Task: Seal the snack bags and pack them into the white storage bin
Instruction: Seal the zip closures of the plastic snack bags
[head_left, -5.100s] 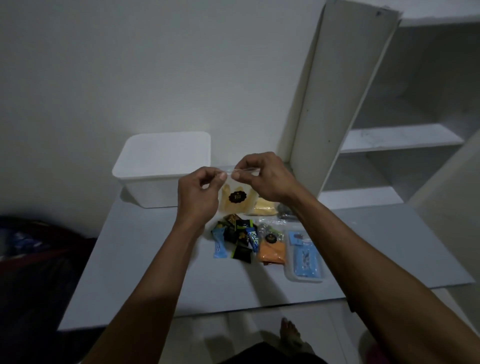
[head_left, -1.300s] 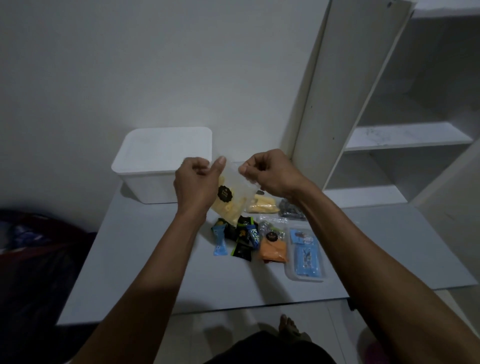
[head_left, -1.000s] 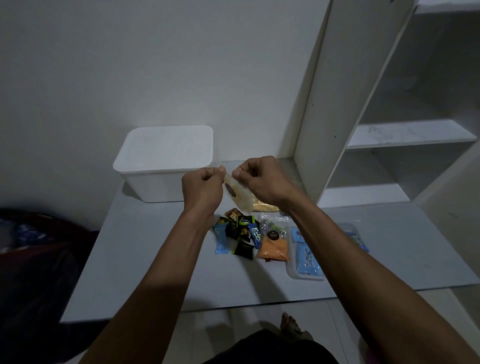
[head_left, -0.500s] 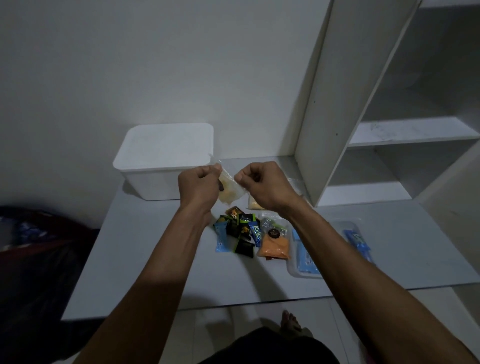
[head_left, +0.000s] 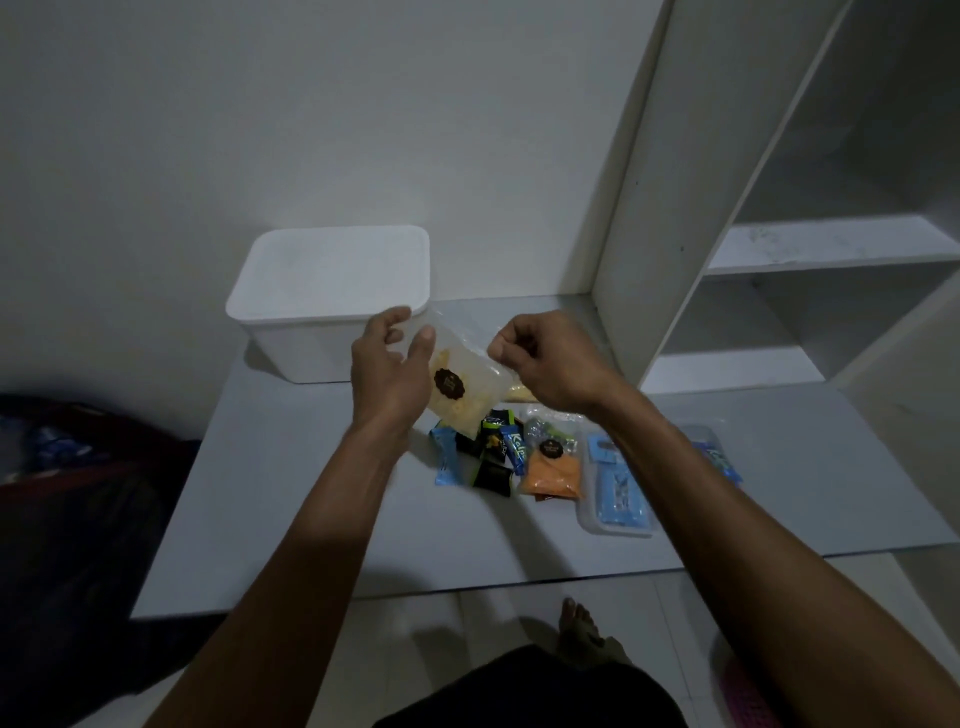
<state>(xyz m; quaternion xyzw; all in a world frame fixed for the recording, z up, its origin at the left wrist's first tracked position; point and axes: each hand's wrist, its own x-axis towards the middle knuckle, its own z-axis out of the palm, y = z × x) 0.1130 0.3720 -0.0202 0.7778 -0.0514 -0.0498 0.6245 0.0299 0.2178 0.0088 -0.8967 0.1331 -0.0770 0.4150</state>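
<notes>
Head view is showing you holding a clear snack bag (head_left: 460, 387) of yellow pieces with a dark round label, up in the air above the surface (head_left: 291, 499) and just in front of the white storage bin (head_left: 332, 296). Your left hand (head_left: 392, 366) is cupping the bag's left edge, thumb lying on its front and fingers spread loosely behind it. Your right hand (head_left: 548, 358) is curling into a near fist, pinching the bag's right edge between thumb and forefinger. The bin is sitting at the back of the surface against the wall, its opening facing up. Below your hands, more snacks are lying in a loose cluster: small blue and black wrapped packets (head_left: 480, 452), an orange bag (head_left: 553, 470) with the same dark label, and a clear bag of blue packets (head_left: 618, 493) partly hiding under your right forearm. White shelving (head_left: 810, 249) is standing to the right.
</notes>
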